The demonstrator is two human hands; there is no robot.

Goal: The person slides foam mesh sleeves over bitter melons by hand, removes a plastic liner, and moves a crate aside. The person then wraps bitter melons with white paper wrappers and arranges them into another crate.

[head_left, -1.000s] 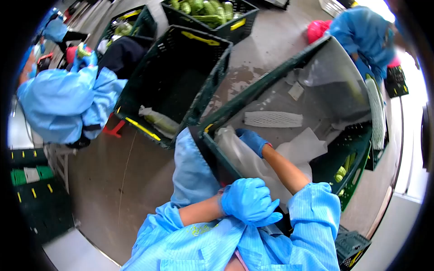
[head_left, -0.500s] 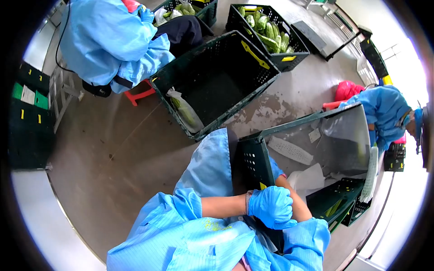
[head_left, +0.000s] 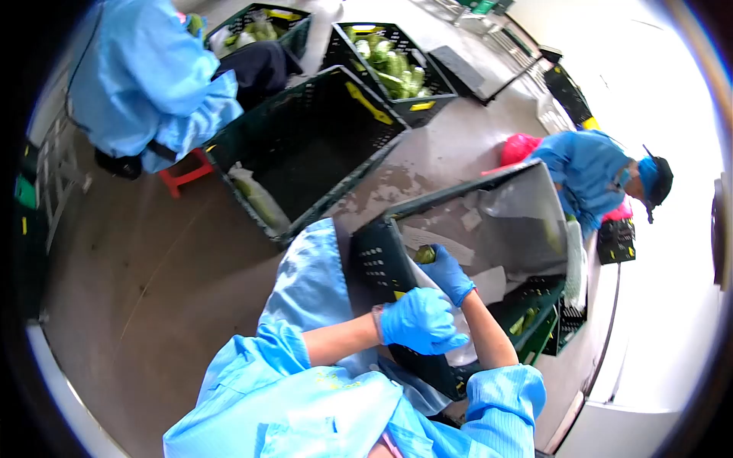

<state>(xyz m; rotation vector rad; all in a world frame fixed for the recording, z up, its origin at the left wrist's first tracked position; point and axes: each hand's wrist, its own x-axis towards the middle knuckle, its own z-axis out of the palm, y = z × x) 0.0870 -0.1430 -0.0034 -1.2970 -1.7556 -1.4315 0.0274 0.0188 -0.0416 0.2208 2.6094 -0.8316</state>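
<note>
My right hand [head_left: 449,275], in a blue glove, reaches over the near crate and grips a green vegetable that looks like a zucchini [head_left: 425,254]; only its end shows. Lower and to the left, my left hand [head_left: 418,320], also gloved, is curled closed near the crate's side. Whatever its fingers hold is hidden. White material [head_left: 463,353] shows just beneath it. The dark green crate [head_left: 372,259] is tilted in front of me. Inside or behind its opening are a white foam net sleeve [head_left: 439,246] and clear plastic sheeting [head_left: 523,214].
A large dark crate [head_left: 313,130] ahead holds one wrapped vegetable [head_left: 258,200]. Behind it stands a crate of zucchini [head_left: 393,72]. One person [head_left: 156,76] sits at the left on a red stool [head_left: 183,174]; another person [head_left: 595,172] bends at the right.
My right hand has come out from behind my left forearm, with the zucchini's end now visible in it. My left hand stays curled. The whole view has shifted, moving the scene leftward.
</note>
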